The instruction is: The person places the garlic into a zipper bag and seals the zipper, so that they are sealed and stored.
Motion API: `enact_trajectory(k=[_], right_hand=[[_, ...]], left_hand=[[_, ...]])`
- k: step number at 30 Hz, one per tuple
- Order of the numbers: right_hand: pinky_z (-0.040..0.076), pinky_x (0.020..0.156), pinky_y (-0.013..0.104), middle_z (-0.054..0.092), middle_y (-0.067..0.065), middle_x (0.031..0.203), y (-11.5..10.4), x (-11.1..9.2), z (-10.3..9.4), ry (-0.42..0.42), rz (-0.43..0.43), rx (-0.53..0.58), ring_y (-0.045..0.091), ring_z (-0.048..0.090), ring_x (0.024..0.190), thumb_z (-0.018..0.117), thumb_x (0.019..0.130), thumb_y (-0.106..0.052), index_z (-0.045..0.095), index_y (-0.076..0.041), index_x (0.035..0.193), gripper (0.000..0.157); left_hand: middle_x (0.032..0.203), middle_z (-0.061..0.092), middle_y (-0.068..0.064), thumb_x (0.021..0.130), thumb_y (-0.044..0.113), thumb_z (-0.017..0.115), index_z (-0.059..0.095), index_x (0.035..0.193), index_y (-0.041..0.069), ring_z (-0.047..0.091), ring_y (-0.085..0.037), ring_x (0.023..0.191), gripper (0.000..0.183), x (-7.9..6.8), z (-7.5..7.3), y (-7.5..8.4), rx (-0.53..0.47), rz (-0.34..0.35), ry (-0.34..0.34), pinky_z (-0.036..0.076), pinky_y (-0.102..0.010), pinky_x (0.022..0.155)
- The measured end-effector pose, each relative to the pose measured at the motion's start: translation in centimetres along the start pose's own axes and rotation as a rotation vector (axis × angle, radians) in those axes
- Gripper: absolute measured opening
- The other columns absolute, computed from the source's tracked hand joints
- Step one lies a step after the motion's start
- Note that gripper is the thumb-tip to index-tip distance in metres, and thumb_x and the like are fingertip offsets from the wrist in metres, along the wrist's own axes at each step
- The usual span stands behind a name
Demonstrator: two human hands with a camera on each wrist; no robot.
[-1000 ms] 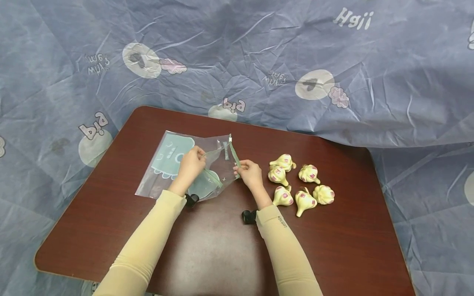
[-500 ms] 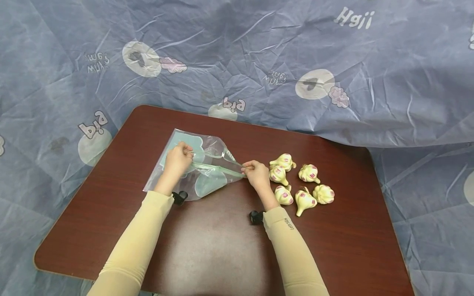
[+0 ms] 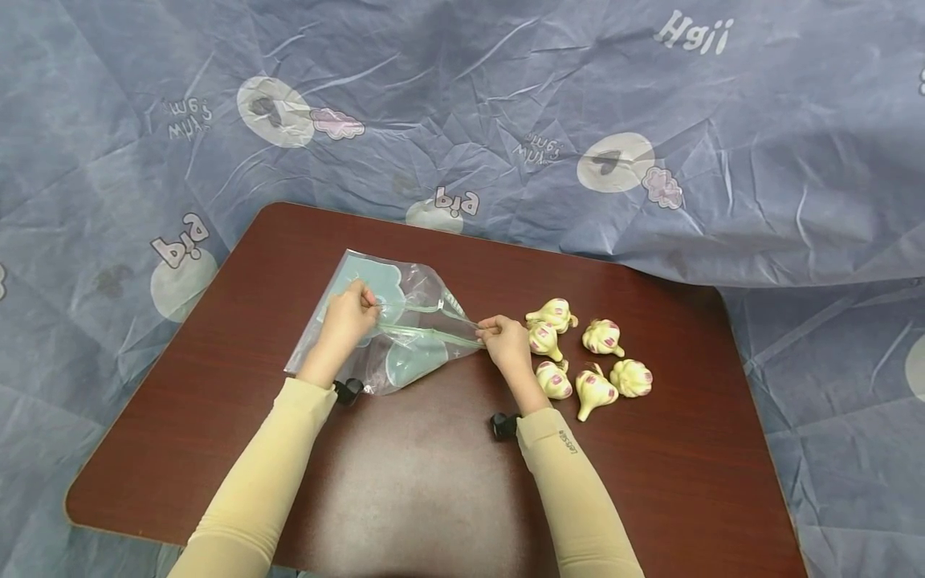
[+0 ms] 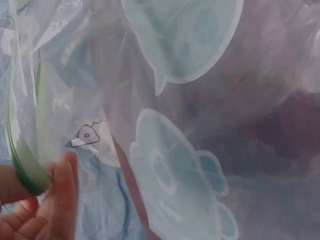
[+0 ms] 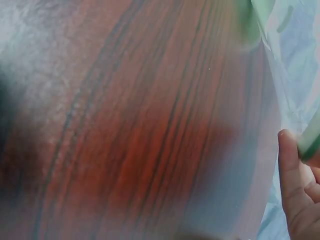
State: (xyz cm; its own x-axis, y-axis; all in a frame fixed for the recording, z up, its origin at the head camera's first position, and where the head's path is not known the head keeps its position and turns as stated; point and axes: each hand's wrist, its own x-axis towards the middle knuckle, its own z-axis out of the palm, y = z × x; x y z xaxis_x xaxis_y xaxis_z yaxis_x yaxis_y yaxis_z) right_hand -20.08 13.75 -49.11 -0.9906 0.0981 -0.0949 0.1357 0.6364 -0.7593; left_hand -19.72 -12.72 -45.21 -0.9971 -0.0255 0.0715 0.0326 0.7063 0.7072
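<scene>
A clear plastic zip bag (image 3: 417, 360) with teal cartoon prints is stretched sideways between both hands, its mouth edges spread apart. My left hand (image 3: 349, 315) pinches the mouth at its left end. In the left wrist view, the green zip strip (image 4: 22, 155) bends round between that hand's thumb and fingers (image 4: 62, 185). At the opposite end, my right hand (image 3: 506, 345) pinches the bag's edge between thumb and fingertips; the right wrist view shows a piece of green strip (image 5: 311, 140) by its fingers (image 5: 290, 165). No contents show through the clear film.
Several garlic bulbs (image 3: 596, 392) with purple patches lie just right of my right hand. Everything rests on a dark red-brown table (image 3: 686, 466). A blue-grey printed cloth (image 3: 462, 120) hangs behind it. Each wrist carries a small black camera (image 3: 503, 426).
My left hand has moved left and my right hand right, pulling the bag's mouth wider sideways. Over the last half second both have shifted only slightly. The garlic bulbs stay put.
</scene>
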Motion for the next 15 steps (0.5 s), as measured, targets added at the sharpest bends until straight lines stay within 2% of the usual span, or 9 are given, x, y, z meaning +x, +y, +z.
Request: enact_trajectory(k=[4, 7, 11, 15], right_hand=[[0.052, 0.062, 0.023, 0.075, 0.013, 0.09, -0.1, -0.4, 0.1, 0.022, 0.005, 0.028, 0.022, 0.074, 0.079, 0.069, 0.091, -0.01, 0.063, -0.004, 0.099, 0.011], [0.054, 0.063, 0.027, 0.073, 0.014, 0.092, -0.3, -0.9, 0.3, 0.062, -0.043, 0.029, 0.023, 0.074, 0.081, 0.07, 0.091, -0.009, 0.056, -0.005, 0.098, 0.017], [0.056, 0.066, 0.034, 0.072, 0.017, 0.1, -0.6, -1.5, 0.3, 0.095, -0.116, 0.008, 0.027, 0.074, 0.09, 0.07, 0.091, -0.008, 0.052, -0.006, 0.099, 0.019], [0.057, 0.067, 0.036, 0.072, 0.018, 0.105, -0.8, -1.7, 0.4, 0.096, -0.157, 0.011, 0.028, 0.074, 0.09, 0.069, 0.091, -0.01, 0.051, -0.006, 0.1, 0.02]], left_hand=[[0.095, 0.075, -0.015, 0.089, -0.003, 0.058, 0.055, 0.086, 0.007, 0.069, -0.028, 0.078, 0.011, -0.3, 0.9, 0.3, -0.019, 0.086, -0.047, 0.051, -0.038, 0.068], [0.095, 0.075, -0.012, 0.089, -0.008, 0.054, 0.06, 0.088, 0.008, 0.067, -0.025, 0.076, 0.017, -0.5, 1.8, 0.8, -0.012, 0.149, -0.081, 0.05, -0.036, 0.067], [0.101, 0.075, -0.011, 0.09, -0.008, 0.052, 0.071, 0.101, 0.008, 0.069, -0.026, 0.087, 0.027, -0.7, 3.1, 1.7, -0.002, 0.201, -0.112, 0.053, -0.041, 0.076], [0.112, 0.073, -0.013, 0.092, -0.002, 0.055, 0.07, 0.116, 0.007, 0.066, -0.026, 0.088, 0.03, -0.8, 4.0, 2.7, -0.012, 0.195, -0.136, 0.052, -0.041, 0.079]])
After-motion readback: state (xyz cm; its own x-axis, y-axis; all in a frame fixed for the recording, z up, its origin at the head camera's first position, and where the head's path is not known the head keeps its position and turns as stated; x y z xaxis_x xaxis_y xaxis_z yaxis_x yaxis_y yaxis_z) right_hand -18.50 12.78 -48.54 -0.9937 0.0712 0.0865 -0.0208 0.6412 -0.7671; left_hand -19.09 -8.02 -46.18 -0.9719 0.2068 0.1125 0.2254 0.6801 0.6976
